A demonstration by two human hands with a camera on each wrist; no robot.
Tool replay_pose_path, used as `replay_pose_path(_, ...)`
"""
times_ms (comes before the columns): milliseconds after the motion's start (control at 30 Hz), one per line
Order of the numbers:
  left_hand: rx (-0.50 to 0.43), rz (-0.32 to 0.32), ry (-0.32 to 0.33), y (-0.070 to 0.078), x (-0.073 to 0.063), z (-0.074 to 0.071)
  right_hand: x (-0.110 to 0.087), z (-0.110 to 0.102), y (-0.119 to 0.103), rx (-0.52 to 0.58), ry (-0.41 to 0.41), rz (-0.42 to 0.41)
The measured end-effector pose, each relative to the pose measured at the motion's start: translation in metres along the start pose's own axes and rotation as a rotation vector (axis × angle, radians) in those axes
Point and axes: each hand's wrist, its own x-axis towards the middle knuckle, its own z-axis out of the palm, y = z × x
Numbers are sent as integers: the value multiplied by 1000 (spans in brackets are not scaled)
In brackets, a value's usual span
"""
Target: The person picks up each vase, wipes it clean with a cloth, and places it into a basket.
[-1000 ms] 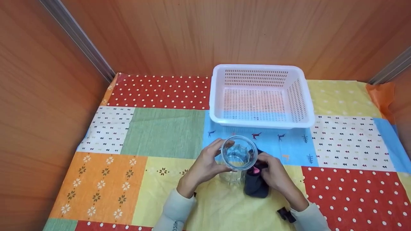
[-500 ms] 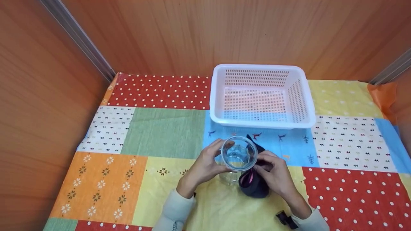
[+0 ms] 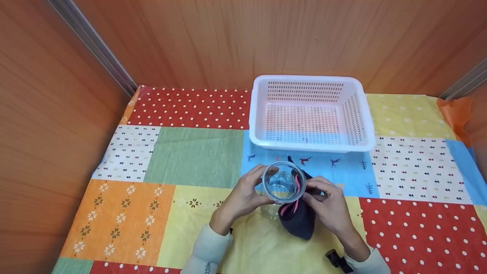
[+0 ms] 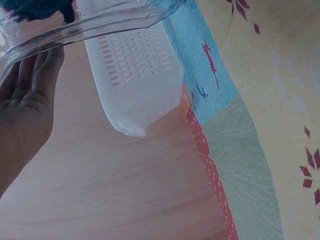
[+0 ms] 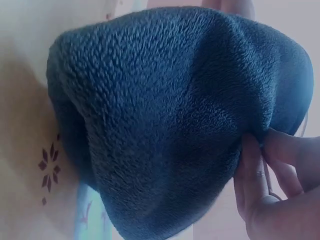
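My left hand (image 3: 243, 196) grips a clear jar (image 3: 274, 210) from its left side, the round mouth tilted up toward the head camera. In the left wrist view the jar's clear wall (image 4: 95, 26) crosses above the fingers (image 4: 47, 75). My right hand (image 3: 330, 207) pinches a dark fuzzy cloth (image 3: 302, 222) with a pink underside, close against the jar's right side. The right wrist view shows the cloth (image 5: 145, 110) bunched between thumb and fingers (image 5: 255, 175). Part of the cloth is hidden behind the jar, and a dark end pokes out beyond the rim.
A white perforated plastic basket (image 3: 312, 146) stands behind the hands, with nothing seen inside. A patchwork cloth (image 3: 198, 156) covers the table. Wooden panels (image 3: 190, 42) close off the back and left. A black strap piece (image 3: 336, 260) sits at the right sleeve.
The dark cloth has unfolded and shifted left against the jar, its pink side showing more. My right hand has turned and pinches it higher up. The left hand and jar hold still.
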Motion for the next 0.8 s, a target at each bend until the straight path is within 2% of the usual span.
replay_pose_path(167,-2,-1,-1,0,0,0,3,-2,11,-63,-48,-5)
replay_pose_path(367,14,-3,0,1,-1,1,2,-5,32,-198,-109,-19)
replay_pose_path(500,24,-6,-4,2,-1,0,0,-5,41,-261,-123,-31)
replay_pose_path(600,37,-7,-8,4,-1,-1,-3,-3,42,-245,-100,-7)
replay_pose_path(800,52,5,-12,3,-1,-1,-13,5,35,-127,-19,43)
